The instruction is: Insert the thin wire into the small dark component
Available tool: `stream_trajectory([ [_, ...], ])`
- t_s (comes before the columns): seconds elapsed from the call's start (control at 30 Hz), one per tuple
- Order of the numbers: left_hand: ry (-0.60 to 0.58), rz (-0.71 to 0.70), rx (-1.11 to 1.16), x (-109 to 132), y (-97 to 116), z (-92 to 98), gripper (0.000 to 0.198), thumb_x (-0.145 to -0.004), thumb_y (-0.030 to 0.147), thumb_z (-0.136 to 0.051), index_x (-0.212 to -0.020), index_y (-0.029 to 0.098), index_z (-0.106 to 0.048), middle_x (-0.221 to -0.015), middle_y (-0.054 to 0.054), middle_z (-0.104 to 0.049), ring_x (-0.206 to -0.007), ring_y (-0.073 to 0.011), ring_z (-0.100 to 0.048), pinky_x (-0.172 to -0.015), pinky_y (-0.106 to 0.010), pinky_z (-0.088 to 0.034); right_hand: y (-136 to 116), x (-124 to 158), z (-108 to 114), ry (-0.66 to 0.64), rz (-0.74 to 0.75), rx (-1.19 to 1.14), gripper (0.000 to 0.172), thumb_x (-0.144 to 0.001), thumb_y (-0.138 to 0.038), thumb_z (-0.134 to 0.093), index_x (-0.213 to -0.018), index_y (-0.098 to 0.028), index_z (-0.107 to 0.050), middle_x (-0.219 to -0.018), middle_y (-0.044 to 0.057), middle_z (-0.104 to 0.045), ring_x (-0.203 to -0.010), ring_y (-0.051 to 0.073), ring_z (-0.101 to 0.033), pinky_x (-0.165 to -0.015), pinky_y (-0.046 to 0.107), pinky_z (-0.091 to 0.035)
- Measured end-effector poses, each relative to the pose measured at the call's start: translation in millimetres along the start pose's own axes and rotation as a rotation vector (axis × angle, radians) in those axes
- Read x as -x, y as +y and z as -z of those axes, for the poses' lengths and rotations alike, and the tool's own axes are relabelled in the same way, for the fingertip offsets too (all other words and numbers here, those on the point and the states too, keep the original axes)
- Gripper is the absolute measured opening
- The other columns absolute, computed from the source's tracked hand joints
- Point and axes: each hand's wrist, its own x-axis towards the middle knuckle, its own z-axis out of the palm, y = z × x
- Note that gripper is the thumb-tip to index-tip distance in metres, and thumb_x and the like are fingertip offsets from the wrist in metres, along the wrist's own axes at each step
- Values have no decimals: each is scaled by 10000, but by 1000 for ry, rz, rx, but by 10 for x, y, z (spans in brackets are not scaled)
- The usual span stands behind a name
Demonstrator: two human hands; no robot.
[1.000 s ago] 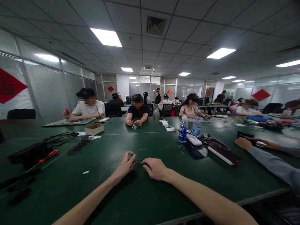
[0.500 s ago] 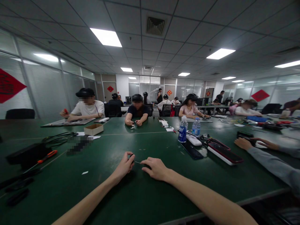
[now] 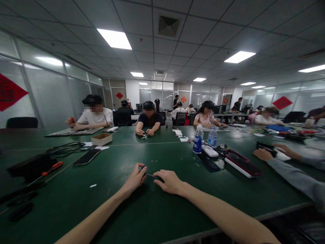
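Note:
My left hand and my right hand rest close together on the green table, both with fingers curled. My left fingers pinch a small dark part. A thin metal shaft runs from it to my right hand, which grips the dark handle end of a slim tool. The small part is too tiny to name.
A phone lies to the left, beyond it a cardboard box, cables and an orange-handled tool. Two water bottles and flat devices sit at right, by a neighbour's grey-sleeved arm. Several people sit across the table.
My hands stay almost where they were, shifted slightly up in view. The camera has tilted a little.

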Motion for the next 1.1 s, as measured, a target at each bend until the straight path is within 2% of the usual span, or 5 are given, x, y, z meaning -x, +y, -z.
stream_trajectory([
  [0.47,-30,-3,-28,50,69,-11,433,-795,579,-393,-1055,236,-354,-551,91,-346,-408,-58,-280,-380,-138,-184,-17,-4,16,1,-1,-7,330,-884,-383,-443,-1161,-229,-536,-967,49,-604,-826,164,-567,-723,270,-437],
  [0.8,-25,-14,-6,59,59,1,415,-781,579,-431,-1017,242,-374,-550,93,-346,-411,-54,-294,-390,-138,-188,-61,-2,54,-41,-35,8,321,-882,-365,-446,-1153,-229,-550,-980,51,-607,-847,174,-574,-740,279,-439],
  [1.1,-13,-41,-42,20,25,-10,397,-771,558,-470,-982,240,-363,-534,98,-341,-404,-60,-308,-378,-145,-201,-50,6,37,-28,0,9,319,-876,-369,-441,-1142,-230,-549,-988,48,-604,-845,169,-574,-739,276,-438],
])
